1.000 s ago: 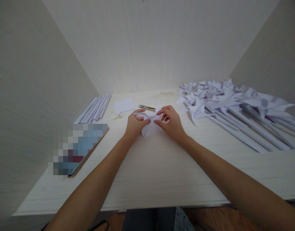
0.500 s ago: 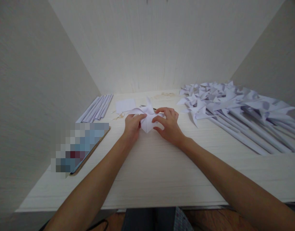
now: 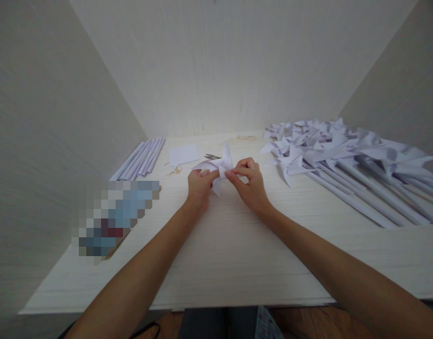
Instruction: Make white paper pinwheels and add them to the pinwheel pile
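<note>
A white paper pinwheel (image 3: 214,165) with curved blades is held between both hands above the table. My left hand (image 3: 201,187) is closed on its left side, thumb pressing near the centre. My right hand (image 3: 250,181) pinches the paper at the centre right with thumb and forefinger. One blade points up and another points down below the fingers. Just behind the pinwheel, scissors (image 3: 212,157) lie on the table, partly covered by it. The undersides of the paper and some fingertips are hidden.
Paper sheets (image 3: 183,154) lie behind my left hand, beside thin tan strips (image 3: 174,170). Rolled paper sticks (image 3: 143,157) rest at the back left, with a blurred-out flat device (image 3: 121,216) nearer. Several finished pinwheels (image 3: 329,146) on sticks are piled on the right of the white table (image 3: 237,268).
The lower blade has been folded toward the pinwheel's centre. My right hand's spread fingers have closed into a pinch there, and more of the scissors shows.
</note>
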Motion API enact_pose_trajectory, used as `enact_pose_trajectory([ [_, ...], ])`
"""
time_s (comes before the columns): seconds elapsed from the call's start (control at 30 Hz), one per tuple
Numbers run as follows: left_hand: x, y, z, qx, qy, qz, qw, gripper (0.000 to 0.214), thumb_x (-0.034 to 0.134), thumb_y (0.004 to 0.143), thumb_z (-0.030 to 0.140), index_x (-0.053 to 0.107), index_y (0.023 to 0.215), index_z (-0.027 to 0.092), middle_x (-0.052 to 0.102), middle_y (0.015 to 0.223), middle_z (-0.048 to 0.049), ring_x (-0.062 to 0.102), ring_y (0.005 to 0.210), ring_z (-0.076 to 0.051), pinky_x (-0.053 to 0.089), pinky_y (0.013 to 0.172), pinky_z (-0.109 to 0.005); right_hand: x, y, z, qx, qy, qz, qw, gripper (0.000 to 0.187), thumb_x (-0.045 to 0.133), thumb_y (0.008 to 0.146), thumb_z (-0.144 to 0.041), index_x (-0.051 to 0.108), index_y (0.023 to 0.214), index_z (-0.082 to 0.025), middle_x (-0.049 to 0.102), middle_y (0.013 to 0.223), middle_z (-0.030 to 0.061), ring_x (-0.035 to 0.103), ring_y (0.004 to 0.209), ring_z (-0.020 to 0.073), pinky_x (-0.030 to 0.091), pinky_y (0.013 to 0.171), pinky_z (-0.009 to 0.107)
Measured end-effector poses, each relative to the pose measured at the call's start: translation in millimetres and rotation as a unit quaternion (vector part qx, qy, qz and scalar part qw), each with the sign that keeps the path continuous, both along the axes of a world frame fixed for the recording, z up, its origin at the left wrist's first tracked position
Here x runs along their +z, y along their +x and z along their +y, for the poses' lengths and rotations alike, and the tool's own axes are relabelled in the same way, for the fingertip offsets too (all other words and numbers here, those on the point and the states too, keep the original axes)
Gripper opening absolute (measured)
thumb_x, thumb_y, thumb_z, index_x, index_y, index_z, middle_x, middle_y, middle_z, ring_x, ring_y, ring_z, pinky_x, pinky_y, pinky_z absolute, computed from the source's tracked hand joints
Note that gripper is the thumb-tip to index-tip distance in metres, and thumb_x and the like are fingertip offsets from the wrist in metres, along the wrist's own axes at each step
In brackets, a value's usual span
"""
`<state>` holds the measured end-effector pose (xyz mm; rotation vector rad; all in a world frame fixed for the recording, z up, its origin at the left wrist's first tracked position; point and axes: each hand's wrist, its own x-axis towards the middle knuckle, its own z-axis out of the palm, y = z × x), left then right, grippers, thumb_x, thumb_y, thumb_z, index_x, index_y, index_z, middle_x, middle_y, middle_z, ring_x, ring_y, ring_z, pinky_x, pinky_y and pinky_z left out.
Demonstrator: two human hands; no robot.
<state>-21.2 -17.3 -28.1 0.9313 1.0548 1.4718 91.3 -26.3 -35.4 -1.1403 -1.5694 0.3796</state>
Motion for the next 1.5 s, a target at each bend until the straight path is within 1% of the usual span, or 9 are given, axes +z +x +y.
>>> enact_pose_trajectory([
  [0.17, -0.6, 0.5, -0.8, 0.012, 0.007, 0.000, 1.000, 0.018, 0.065, 0.049, 0.018, 0.051, 0.059, 0.012, 0.047, 0.047, 0.0040, 0.043, 0.042, -0.006, 0.035, 0.045, -0.020, -0.7, -0.5, 1.7, -0.008, -0.052, 0.047, 0.998, 0.013, 0.056, 0.070, -0.028, 0.063, 0.062, -0.020, 0.047, 0.073, 0.0007, 0.045, 0.075, 0.0154, 0.034, 0.071, 0.034],
  [0.27, 0.7, 0.7, -1.0, 0.015, 0.007, 0.002, 1.000, 0.020, 0.066, 0.048, 0.017, 0.050, 0.059, 0.012, 0.047, 0.047, 0.0046, 0.043, 0.042, -0.006, 0.034, 0.044, -0.020, -1.1, 0.6, 2.5, -0.015, -0.068, 0.041, 0.997, 0.016, 0.054, 0.071, -0.027, 0.062, 0.060, -0.020, 0.046, 0.072, 0.0007, 0.044, 0.074, 0.0154, 0.034, 0.072, 0.034],
  [0.4, 2.7, 1.8, -2.2, 0.018, 0.008, 0.014, 1.000, 0.021, 0.066, 0.048, 0.017, 0.052, 0.063, 0.012, 0.047, 0.046, 0.0052, 0.041, 0.040, -0.005, 0.032, 0.042, -0.019, -2.5, 1.6, 3.3, -0.021, -0.076, 0.025, 0.997, 0.015, 0.056, 0.070, -0.029, 0.062, 0.059, -0.020, 0.045, 0.071, 0.0007, 0.043, 0.073, 0.0157, 0.034, 0.071, 0.034],
  [0.57, 2.2, 2.4, -2.3, 0.009, 0.007, -0.002, 1.000, 0.033, 0.065, 0.048, 0.014, 0.055, 0.080, 0.012, 0.058, 0.056, 0.0010, 0.050, 0.047, -0.008, 0.038, 0.047, -0.019, -3.8, 1.8, 4.3, -0.029, -0.074, 0.011, 0.997, 0.017, 0.055, 0.069, -0.030, 0.060, 0.057, -0.020, 0.044, 0.071, 0.0008, 0.043, 0.075, 0.0162, 0.034, 0.071, 0.034],
  [0.67, 0.3, 2.2, -1.2, 0.016, 0.001, -0.001, 1.000, 0.041, 0.066, 0.047, 0.012, 0.053, 0.087, 0.013, 0.060, 0.056, 0.0018, 0.053, 0.047, -0.008, 0.040, 0.048, -0.020, -3.9, 1.1, 4.5, -0.034, -0.087, 0.009, 0.996, 0.018, 0.053, 0.071, -0.030, 0.060, 0.057, -0.020, 0.044, 0.071, 0.0011, 0.043, 0.075, 0.0164, 0.035, 0.072, 0.035],
  [0.77, -0.5, 2.4, -1.1, 0.023, 0.000, 0.007, 1.000, 0.041, 0.065, 0.047, 0.012, 0.053, 0.087, 0.014, 0.060, 0.054, 0.0030, 0.054, 0.046, -0.009, 0.041, 0.048, -0.020, -4.2, 0.5, 4.9, -0.031, -0.099, 0.024, 0.994, 0.019, 0.051, 0.072, -0.029, 0.060, 0.058, -0.020, 0.044, 0.071, 0.0013, 0.044, 0.076, 0.0162, 0.035, 0.072, 0.035],
  [0.97, 0.6, 2.8, -3.0, 0.024, 0.006, 0.024, 0.999, 0.040, 0.064, 0.049, 0.013, 0.053, 0.087, 0.015, 0.061, 0.054, 0.0031, 0.055, 0.047, -0.010, 0.041, 0.047, -0.020, -4.7, 1.9, 6.3, -0.029, -0.121, 0.072, 0.990, 0.014, 0.058, 0.065, -0.030, 0.061, 0.056, -0.019, 0.044, 0.069, 0.0000, 0.046, 0.070, 0.0146, 0.036, 0.067, 0.032],
  [1.17, 0.2, 2.0, -3.9, 0.012, 0.014, 0.054, 0.998, 0.043, 0.064, 0.050, 0.017, 0.053, 0.092, 0.014, 0.060, 0.053, 0.0034, 0.054, 0.045, -0.010, 0.040, 0.046, -0.020, -2.6, 2.9, 4.7, -0.032, -0.134, 0.045, 0.989, 0.016, 0.058, 0.066, -0.032, 0.063, 0.058, -0.019, 0.043, 0.070, 0.0006, 0.044, 0.071, 0.0152, 0.035, 0.065, 0.032],
  [1.5, 1.7, 2.1, -5.4, 0.004, 0.007, 0.064, 0.998, 0.043, 0.065, 0.050, 0.017, 0.054, 0.091, 0.015, 0.061, 0.054, 0.0019, 0.055, 0.046, -0.012, 0.041, 0.047, -0.021, -2.9, 3.6, 6.3, -0.020, -0.111, 0.025, 0.993, 0.013, 0.059, 0.066, -0.027, 0.062, 0.056, -0.019, 0.039, 0.067, -0.0001, 0.041, 0.069, 0.0151, 0.035, 0.064, 0.032],
])
